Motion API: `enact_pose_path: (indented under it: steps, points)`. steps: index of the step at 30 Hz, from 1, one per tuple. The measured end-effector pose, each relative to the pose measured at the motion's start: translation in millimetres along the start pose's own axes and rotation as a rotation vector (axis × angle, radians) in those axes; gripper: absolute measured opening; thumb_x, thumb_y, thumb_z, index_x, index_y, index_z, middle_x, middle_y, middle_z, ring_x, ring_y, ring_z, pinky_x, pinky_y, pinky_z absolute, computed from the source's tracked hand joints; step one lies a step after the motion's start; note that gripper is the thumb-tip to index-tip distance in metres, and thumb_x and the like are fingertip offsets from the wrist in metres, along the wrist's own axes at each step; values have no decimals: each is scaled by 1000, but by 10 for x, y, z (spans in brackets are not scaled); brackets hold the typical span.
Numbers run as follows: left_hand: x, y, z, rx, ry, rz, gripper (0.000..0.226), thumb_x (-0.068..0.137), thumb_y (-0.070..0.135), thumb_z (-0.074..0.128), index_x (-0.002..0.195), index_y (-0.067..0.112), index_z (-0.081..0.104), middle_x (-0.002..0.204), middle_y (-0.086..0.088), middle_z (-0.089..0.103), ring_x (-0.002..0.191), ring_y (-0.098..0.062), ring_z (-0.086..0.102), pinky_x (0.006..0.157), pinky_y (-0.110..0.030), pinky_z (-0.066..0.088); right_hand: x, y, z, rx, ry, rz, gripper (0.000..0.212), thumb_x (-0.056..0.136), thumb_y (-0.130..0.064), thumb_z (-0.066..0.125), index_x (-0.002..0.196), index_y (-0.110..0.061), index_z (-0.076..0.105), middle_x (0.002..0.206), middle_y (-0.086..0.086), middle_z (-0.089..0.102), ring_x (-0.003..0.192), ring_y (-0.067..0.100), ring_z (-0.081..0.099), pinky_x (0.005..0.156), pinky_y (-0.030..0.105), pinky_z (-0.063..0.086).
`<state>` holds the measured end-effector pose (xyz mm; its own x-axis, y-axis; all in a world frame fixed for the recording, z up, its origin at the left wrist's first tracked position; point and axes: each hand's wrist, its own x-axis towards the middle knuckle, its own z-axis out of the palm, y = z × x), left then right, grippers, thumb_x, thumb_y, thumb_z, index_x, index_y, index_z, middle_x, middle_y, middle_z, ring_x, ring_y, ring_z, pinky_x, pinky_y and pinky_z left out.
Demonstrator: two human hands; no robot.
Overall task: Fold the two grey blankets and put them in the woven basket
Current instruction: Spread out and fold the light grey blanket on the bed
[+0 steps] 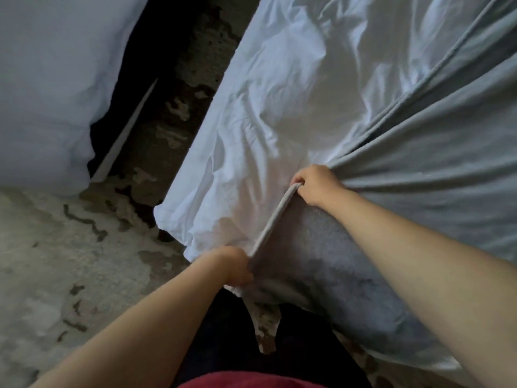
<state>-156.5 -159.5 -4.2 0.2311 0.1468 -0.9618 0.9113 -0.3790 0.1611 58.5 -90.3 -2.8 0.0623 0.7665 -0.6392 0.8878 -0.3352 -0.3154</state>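
We had one soft grey fleece blanket point(436, 169) lying on the bed over the rumpled white sheet point(279, 93), spreading off to our right. Its hem ran taut between our hands, left hand point(235, 266) nearer us, right hand point(316, 186) farther up, both sets of fingers clenched on it.

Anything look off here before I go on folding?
Nothing damaged. The white sheet under the grey blanket is rumpled and sags at its corner. A bit seems bunched beneath the left hand, which grips the blanket's edge along with the right hand.
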Motion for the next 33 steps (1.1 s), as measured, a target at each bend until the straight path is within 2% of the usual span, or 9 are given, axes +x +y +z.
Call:
enact_pose_path:
  steps: [4,7,9,11,15,21,27,30,33]
  points:
    - [-95,-225,100,103,-117,-269,40,85,30,61,121,11,58,122,-8,59,111,-29,58,95,-40,49,-55,-13,166,107,86,55,33,84,-5,51,105,-20,71,117,11,65,110,30,58,91,28,46]
    - [-124,-118,-121,15,15,-380,45,89,31,53,130,14,47,134,-7,51,120,-30,51,98,-39,44,-252,153,168,241,192,65,39,83,-5,50,117,-19,65,127,10,55,115,27,54,99,29,42]
    - [-87,126,-353,-109,201,-331,48,90,32,49,135,14,45,137,-11,48,124,-32,49,100,-41,42,-422,382,99,316,290,87,40,82,-4,51,117,-19,64,126,7,55,110,26,56,95,29,43]
    - [-35,445,-591,-211,396,-228,35,88,28,49,121,15,56,127,-12,56,114,-32,55,90,-37,45,-587,707,2,345,349,159,38,82,-3,52,115,-18,64,124,7,55,107,26,57,90,28,42]
    - [119,1090,-1008,-352,638,-48,36,88,31,50,120,18,54,122,-12,56,108,-34,57,82,-37,46,-892,1575,-125,363,348,419,32,84,-5,56,114,-11,65,121,15,58,109,32,57,91,29,42]
    - [558,1572,-1424,-399,708,9,45,88,28,54,131,18,48,127,-20,49,116,-39,50,97,-42,43,-1574,2741,11,468,365,860,34,86,-9,55,120,-6,62,123,21,62,115,36,56,96,36,44]
    - [795,1852,-1660,-278,763,63,47,88,26,58,134,20,48,120,-22,52,106,-40,54,88,-36,43,-1872,3339,170,673,418,1107,35,90,-16,53,120,1,58,124,25,58,115,39,54,90,37,44]
    - [920,2029,-1864,-209,779,71,43,88,30,59,128,17,52,118,-21,51,103,-38,54,84,-32,41,-1732,3562,45,813,532,1121,34,92,-23,56,114,1,64,118,25,63,109,39,58,86,36,44]
    - [1040,2225,-2089,-192,796,93,29,88,35,60,106,13,60,108,-19,51,96,-36,53,81,-33,40,-1515,3757,-191,997,617,1022,39,95,-30,52,110,2,66,115,27,64,106,41,59,88,40,47]
